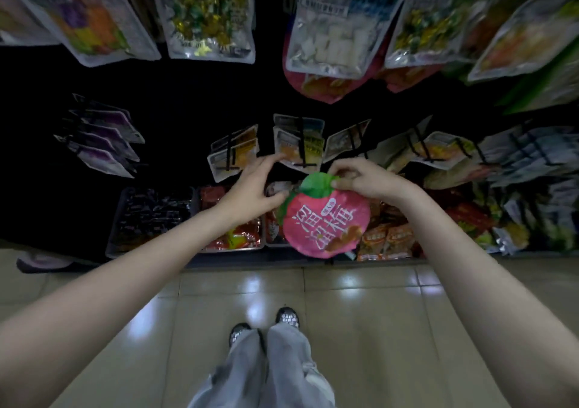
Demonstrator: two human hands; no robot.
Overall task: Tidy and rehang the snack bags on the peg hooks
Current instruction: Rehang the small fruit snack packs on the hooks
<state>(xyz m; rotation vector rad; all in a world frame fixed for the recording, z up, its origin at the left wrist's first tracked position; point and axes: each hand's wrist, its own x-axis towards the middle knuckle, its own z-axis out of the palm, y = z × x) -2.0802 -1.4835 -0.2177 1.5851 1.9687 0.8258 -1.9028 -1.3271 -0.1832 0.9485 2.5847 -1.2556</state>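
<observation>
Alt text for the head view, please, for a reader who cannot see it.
A person's right hand pinches the green top of a round pink snack bag before a dim peg-hook display of hanging bags. The left hand, fingers spread, reaches toward those bags.
</observation>
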